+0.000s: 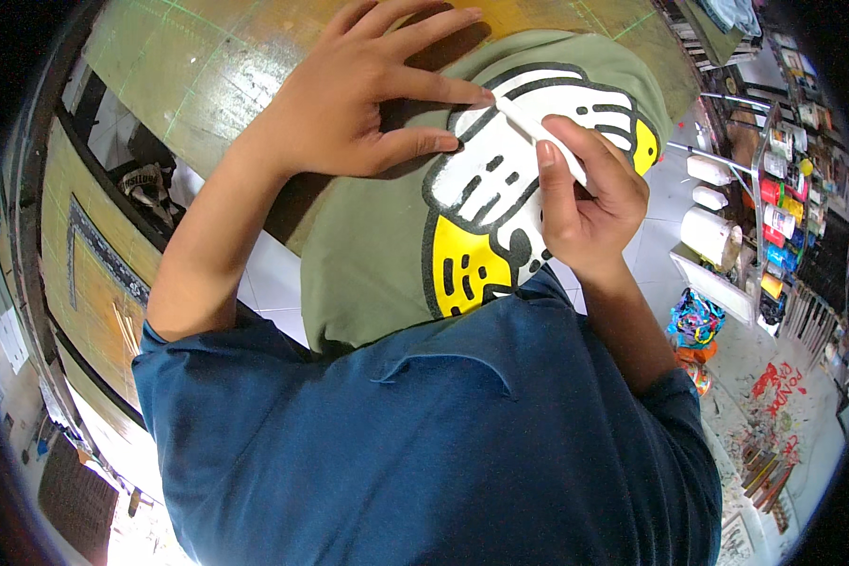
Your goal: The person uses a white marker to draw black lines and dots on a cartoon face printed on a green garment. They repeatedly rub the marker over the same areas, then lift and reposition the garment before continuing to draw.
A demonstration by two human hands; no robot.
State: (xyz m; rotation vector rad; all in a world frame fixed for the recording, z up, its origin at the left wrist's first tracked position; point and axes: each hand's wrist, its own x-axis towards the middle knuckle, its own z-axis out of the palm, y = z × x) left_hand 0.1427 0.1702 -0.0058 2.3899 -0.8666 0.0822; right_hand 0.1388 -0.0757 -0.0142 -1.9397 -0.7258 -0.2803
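Note:
An olive-green piece of fabric (363, 250) lies over the table's near edge, with a white, yellow and black cartoon print (481, 170) on it. My right hand (599, 193) grips a slim white pen-shaped tool (542, 132) between thumb and fingers. Its tip meets the upper part of the print; I cannot make out the tip itself. My left hand (358, 99) is open, its fingers spread across the fabric and table. The left thumb and index fingertip rest by the print's edge, close to the tool's tip.
The worn wooden table (189, 85) with green lines reaches away to the far left. Another board at left carries a dark carpenter's square (108, 250). On the right, a rack holds several paint containers (778, 222), with a white bucket (710, 236) beside it.

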